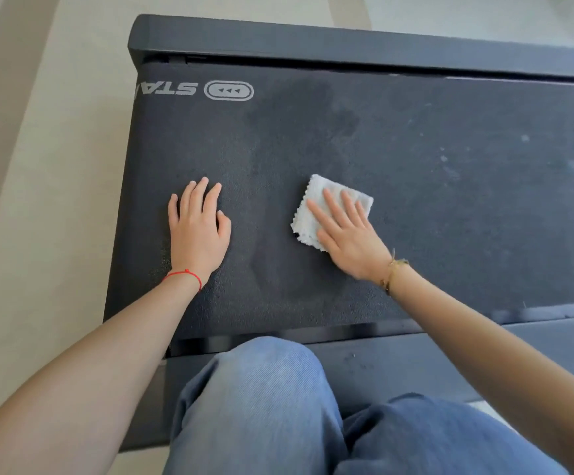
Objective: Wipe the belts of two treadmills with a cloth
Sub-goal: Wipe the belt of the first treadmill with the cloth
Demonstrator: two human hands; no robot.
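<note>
We press the soft, light cloth (326, 207) flat under our right hand (350, 234), fingers straight; dusty belt (450, 149) lies toward 3 o'clock, left hand (198, 231) splayed

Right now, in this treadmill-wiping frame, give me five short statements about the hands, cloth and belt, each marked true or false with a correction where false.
1. The right hand presses the white cloth flat on the belt with straight fingers. True.
2. The left hand grips a second cloth. False: it rests flat on the bare belt, holding nothing.
3. The belt right of the cloth shows pale dusty specks. True.
4. The cloth lies over the printed arrow logo. False: the logo sits uncovered near the belt's far left corner, well apart from the cloth.
5. The red string bracelet is on the right wrist. False: it is on the left wrist; the right wears a gold-coloured bracelet.
</note>
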